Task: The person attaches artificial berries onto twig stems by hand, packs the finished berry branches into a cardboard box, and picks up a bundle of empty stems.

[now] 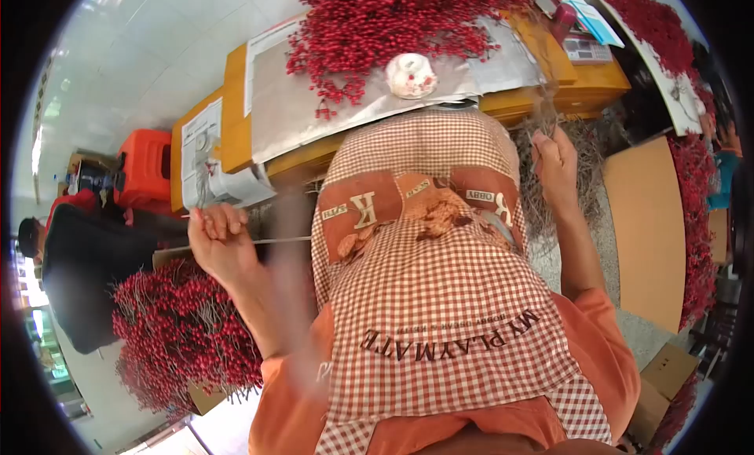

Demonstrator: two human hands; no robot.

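Wire stems are what both my hands have hold of. My left hand (222, 239) is raised at the left of the view, its grip pinched shut on a thin wire stem (275, 240) that runs sideways from the fingers toward my checked apron (440, 298); the stem is blurred, so I cannot tell what is at its far end. My right hand (554, 166) is up on the other side, its grip folded closed around a few thin grey stems (546, 109) that rise above the knuckles, also blurred. Just behind that hand lies a tangle of dry grey stems (585, 164). Below my left hand sits a heap of red berry sprigs (184, 333), wire ends pointing outward. Ahead of me, the tabletop (236, 102) carries grey sheeting (298, 109), and a big pile of red berries (393, 23) is spread over it, with a small white bowl (411, 75) near its front edge. A scale (585, 48) stands at the far right of the tabletop. An orange crate (145, 168) sits to the left, and another person in dark clothes (78, 274) is at the left edge.
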